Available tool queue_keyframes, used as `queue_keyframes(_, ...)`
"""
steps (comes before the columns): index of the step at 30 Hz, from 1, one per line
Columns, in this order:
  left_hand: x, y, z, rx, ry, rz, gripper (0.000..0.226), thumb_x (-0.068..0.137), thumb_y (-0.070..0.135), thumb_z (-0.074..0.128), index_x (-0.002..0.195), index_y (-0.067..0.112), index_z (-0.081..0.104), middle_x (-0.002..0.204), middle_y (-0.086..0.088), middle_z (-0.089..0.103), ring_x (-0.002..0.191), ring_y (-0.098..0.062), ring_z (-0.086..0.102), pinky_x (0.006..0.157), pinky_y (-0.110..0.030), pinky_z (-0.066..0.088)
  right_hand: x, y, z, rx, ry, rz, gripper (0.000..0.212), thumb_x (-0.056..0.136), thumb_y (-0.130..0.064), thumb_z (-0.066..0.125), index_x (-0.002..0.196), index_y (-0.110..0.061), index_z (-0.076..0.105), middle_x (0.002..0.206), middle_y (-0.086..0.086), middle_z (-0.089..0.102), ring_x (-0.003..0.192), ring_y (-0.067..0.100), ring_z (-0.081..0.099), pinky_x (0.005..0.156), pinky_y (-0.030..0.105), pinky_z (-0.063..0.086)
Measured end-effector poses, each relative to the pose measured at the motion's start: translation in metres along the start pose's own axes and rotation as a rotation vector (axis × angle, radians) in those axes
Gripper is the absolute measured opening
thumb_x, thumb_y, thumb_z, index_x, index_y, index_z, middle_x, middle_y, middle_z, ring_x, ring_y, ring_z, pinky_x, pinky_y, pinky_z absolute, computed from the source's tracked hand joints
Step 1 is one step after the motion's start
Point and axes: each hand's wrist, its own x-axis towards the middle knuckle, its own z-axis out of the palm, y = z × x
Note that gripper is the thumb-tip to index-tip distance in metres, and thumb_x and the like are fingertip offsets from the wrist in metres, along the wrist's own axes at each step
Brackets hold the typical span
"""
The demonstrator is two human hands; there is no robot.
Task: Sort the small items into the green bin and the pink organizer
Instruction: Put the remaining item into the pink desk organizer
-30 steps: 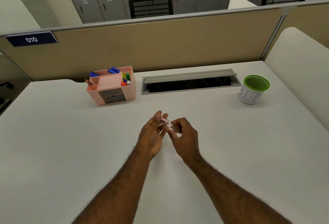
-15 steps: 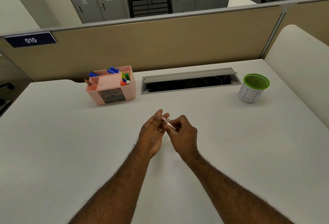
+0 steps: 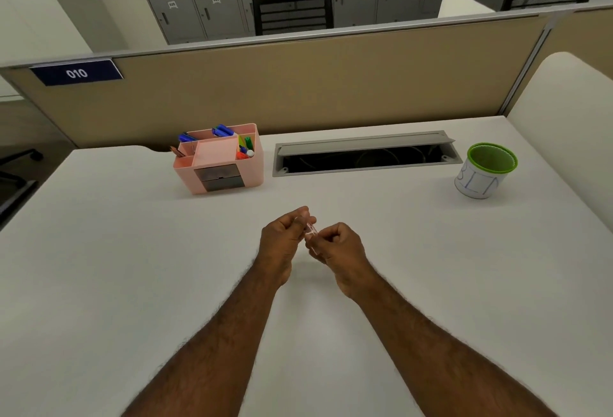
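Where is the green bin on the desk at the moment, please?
In the head view the green bin stands upright at the far right of the white desk, just right of the open cable tray and well apart from both hands.

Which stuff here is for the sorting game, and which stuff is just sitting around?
For the sorting:
- small clear item, pinched between the left hand and right hand
- pink organizer, holding pens and markers
- green bin

Just sitting around:
- cable tray in the desk
- desk divider
- number sign
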Motion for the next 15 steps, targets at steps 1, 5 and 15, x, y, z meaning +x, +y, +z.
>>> queue_keyframes(1,0.0,0.002,-0.001,0.075,0.017,0.02,0.032,0.09,0.026,0.063,0.121,0.018,0.066,0.116,-0.006,0.072,0.107,-0.019,0.066,0.1,-0.035,0.049,0.003,-0.001,0.002,-0.168,-0.009,-0.021,0.028,0.078,-0.025,0.076,0.095,-0.012,0.058,0.095,0.012,0.071,0.085,0.021,0.069,0.077,0.034,0.058)
queue_keyframes(5,0.0,0.008,-0.003,0.269,0.003,0.086,0.051,0.091,0.039,0.058,0.139,0.023,0.05,0.141,-0.001,0.055,0.118,-0.012,0.055,0.086,-0.017,0.043,0.018,-0.016,0.014,-0.513,-0.099,-0.119,0.032,0.087,-0.027,0.067,0.115,-0.026,0.052,0.101,-0.005,0.069,0.088,0.012,0.066,0.074,0.03,0.057)
queue_keyframes(15,0.062,0.052,-0.071,0.727,0.47,0.338,0.05,0.094,0.024,0.055,0.141,0.018,0.04,0.149,-0.007,0.047,0.136,-0.029,0.044,0.105,-0.041,0.042,0.074,-0.079,0.074,-0.638,-0.163,-0.363,0.029,0.09,-0.017,0.063,0.113,-0.021,0.045,0.117,0.001,0.058,0.096,0.013,0.054,0.064,0.015,0.043)
